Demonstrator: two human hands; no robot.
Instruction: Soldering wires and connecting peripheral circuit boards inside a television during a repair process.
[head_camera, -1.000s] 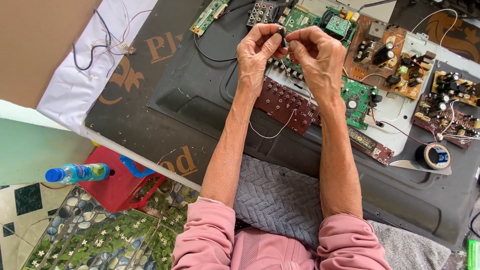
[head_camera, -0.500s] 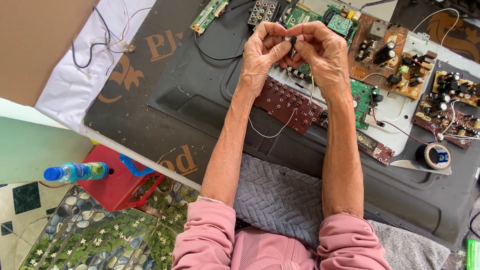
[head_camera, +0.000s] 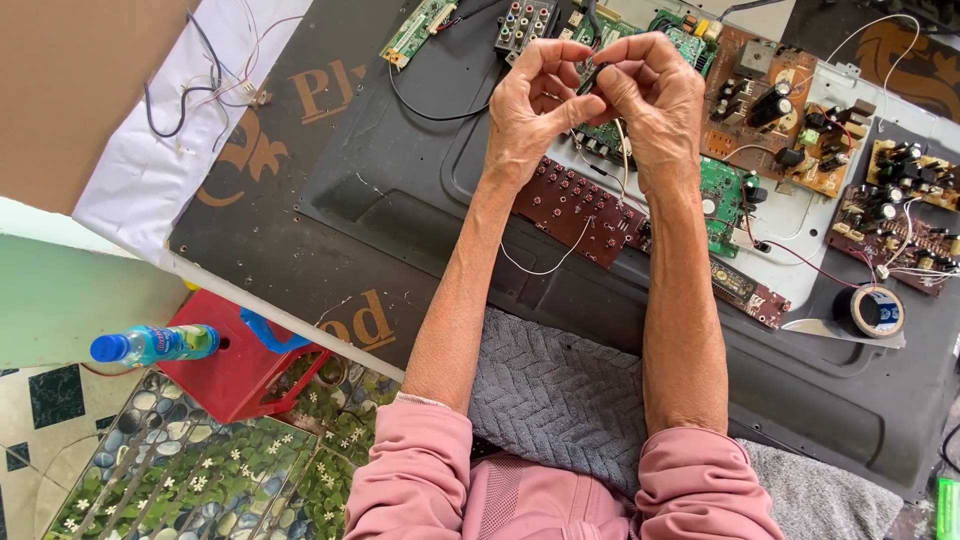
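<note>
Basically both hands are raised together: left hand (head_camera: 535, 105) and right hand (head_camera: 645, 95) pinch a small dark part (head_camera: 592, 78) between fingertips, thin white wire (head_camera: 560, 250) trailing down, likely for close fiddly work. Directly under them lie the maroon button board (head_camera: 580, 205) and green circuit board (head_camera: 722, 195) on a black panel (head_camera: 400, 190). Tape roll (head_camera: 870, 310) sits off to the right; red stool (head_camera: 235, 365) and bottle (head_camera: 155, 343) stand on patterned floor, lower left.

Both hands raised over the black panel (head_camera: 400, 190): left hand (head_camera: 530, 105) and right hand (head_camera: 650, 95) pinch a small dark part (head_camera: 592, 78) between fingertips, thin white wire (head_camera: 560, 255) hanging below. Dark red button board (head_camera: 580, 205) and green board (head_camera: 722, 195) underneath. Tape roll (head_camera: 870, 312) at right.
</note>
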